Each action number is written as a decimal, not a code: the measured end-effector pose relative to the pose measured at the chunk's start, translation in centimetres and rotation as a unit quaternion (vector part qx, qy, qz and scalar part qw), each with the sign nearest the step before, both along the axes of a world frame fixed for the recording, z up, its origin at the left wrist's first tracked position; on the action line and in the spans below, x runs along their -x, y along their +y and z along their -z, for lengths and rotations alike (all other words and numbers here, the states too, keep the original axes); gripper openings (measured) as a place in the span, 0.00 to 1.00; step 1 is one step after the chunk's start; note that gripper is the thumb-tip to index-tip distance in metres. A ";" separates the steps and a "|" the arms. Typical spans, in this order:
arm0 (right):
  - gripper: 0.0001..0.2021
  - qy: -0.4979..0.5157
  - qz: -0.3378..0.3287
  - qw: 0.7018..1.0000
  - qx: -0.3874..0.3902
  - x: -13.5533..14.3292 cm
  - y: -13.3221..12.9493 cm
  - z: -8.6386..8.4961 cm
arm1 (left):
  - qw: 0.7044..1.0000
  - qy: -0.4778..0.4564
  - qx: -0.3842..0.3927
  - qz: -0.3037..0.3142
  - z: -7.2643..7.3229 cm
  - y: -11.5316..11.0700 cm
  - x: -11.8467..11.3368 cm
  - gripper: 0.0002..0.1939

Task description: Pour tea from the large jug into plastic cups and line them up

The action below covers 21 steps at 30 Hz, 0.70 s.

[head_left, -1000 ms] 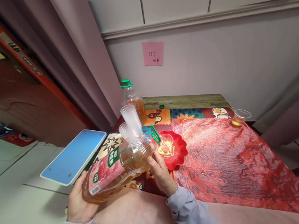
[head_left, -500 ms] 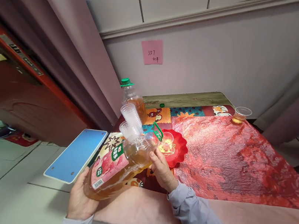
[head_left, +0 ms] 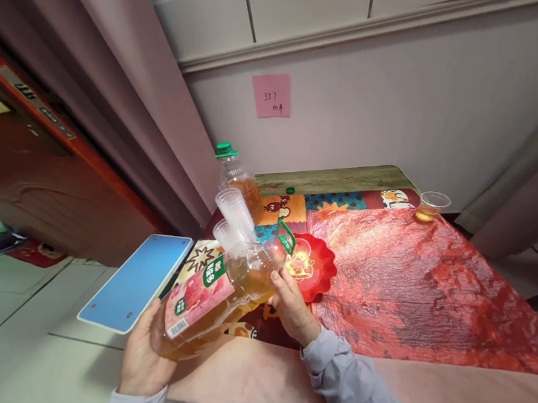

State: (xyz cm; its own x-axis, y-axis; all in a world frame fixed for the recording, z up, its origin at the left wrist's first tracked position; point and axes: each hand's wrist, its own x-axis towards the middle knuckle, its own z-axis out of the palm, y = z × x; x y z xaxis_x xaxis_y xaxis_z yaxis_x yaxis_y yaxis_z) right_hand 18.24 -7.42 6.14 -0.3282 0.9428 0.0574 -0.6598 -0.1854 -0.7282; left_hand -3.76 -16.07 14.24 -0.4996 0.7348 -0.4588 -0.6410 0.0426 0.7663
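Note:
A large clear juice bottle [head_left: 218, 302] with a pink label lies tilted between my hands, its neck toward the red scalloped plate [head_left: 326, 274]. My left hand [head_left: 148, 352] is wrapped round the bottle's base. Near the neck, my right hand [head_left: 291, 302] grips the bottle, which has a green handle ring [head_left: 286, 236] at its mouth. Just beyond the mouth, a clear plastic cup [head_left: 300, 253] sits on the red plate; the bottle's mouth partly hides it. Two stacks of clear plastic cups [head_left: 237, 213] stand behind the bottle.
A second juice bottle [head_left: 245, 191] with a green cap is at the back left. A loose green cap [head_left: 291, 190] lies near it. At the far right corner is a cup [head_left: 430, 209] with some juice. A blue-topped stool [head_left: 138, 283] stands left of the table.
The bottle and both hands keep nearly the same pose. The green ring at the bottle's mouth has shifted very slightly. The view has moved a little.

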 end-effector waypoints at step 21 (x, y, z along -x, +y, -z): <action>0.35 0.056 -0.047 0.996 0.050 -0.2 0.0 -0.5 | 1.000 -0.003 0.001 0.021 -0.7 0.3 0.0 0.28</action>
